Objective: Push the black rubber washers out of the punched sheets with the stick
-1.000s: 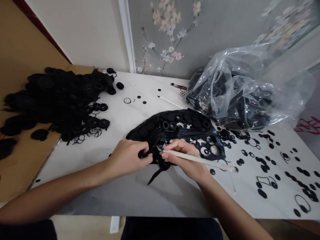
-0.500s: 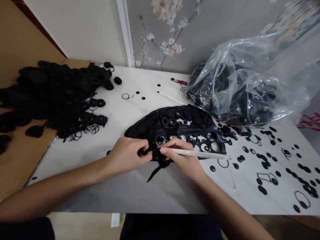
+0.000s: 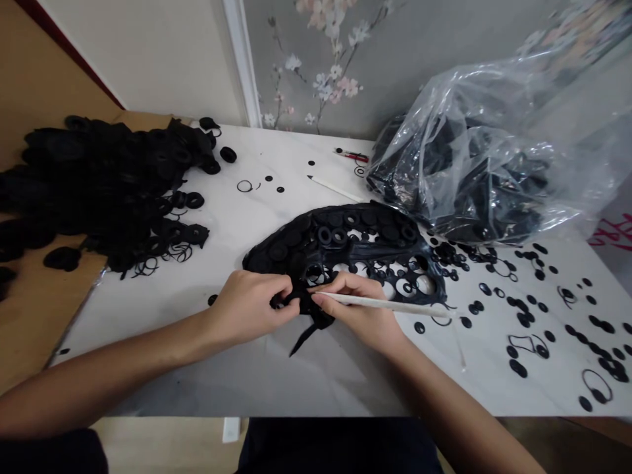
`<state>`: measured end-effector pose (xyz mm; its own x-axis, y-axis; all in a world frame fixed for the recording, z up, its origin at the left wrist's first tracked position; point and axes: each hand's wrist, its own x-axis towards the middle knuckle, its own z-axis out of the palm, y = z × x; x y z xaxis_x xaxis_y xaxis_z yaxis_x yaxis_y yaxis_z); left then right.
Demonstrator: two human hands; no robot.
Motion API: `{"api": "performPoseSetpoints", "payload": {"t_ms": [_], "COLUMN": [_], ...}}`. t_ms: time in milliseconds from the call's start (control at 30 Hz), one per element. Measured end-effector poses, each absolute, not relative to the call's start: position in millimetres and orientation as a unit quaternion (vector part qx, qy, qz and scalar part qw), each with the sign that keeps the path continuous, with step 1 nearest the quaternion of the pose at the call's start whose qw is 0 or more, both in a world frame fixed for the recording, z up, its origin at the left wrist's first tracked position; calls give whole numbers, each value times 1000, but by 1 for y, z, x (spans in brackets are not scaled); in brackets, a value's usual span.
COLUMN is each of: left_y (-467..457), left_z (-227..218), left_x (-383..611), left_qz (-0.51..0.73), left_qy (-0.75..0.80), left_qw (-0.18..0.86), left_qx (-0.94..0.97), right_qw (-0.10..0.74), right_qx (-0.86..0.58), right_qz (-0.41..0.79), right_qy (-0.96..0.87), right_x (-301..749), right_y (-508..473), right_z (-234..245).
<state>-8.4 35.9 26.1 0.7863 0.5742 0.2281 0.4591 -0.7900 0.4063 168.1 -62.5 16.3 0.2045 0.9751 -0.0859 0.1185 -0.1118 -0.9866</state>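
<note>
A black rubber sheet (image 3: pixel 340 243), punched with holes and with several rings still seated in it, lies on the white table top (image 3: pixel 276 224). My left hand (image 3: pixel 249 306) pinches a gathered fold at its near edge. A narrow black strip (image 3: pixel 306 339) hangs from that fold towards me. My right hand (image 3: pixel 358 309) sits just beside the left, resting over the sheet. It grips a slim white stick (image 3: pixel 390 305), whose tip touches the rubber near the pinched fold. The exact contact point is hidden by my fingers.
A heap of black rubber scrap (image 3: pixel 103 181) lies at the left, spilling onto brown cardboard (image 3: pixel 44 131). A clear plastic bag (image 3: pixel 474 164) full of black rubber stands at the back right. Loose black rings (image 3: pixel 543 322) dot the table's right side. A second white stick (image 3: pixel 336 189) and red-and-black pens (image 3: pixel 351 155) lie behind.
The white stick's far end has swung up from pointing down-right to nearly level. The whole scene has shifted slightly upward in view. My left hand keeps its hold on the fold.
</note>
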Motion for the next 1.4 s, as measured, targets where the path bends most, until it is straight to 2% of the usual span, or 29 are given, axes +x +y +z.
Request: {"api": "performPoseSetpoints", "payload": {"t_ms": [333,600,900,1200,1400], "left_y": [34,41,46,58,62], "left_z": [23,15,9,5,3], "left_x": [-10,-8,-7,-9,-11], "left_qz": [199,259,227,215,224], "left_qy": [251,154,174,122,95], "left_qw": [132,122,199,298,287], "left_qx": [938,946,937,922,926], "right_qw": [448,435,399,387,403], "right_qx": [-626,-573,-541,-534,-563], "right_qz": [373,166,-23,-49,-7], "right_qy": [-519,-675,-740,-750,-722], "right_x": [167,155,145,143,137], "right_y": [-66,-67,-63,-65,-65], "right_z": [14,1,-9,-15,-18]}}
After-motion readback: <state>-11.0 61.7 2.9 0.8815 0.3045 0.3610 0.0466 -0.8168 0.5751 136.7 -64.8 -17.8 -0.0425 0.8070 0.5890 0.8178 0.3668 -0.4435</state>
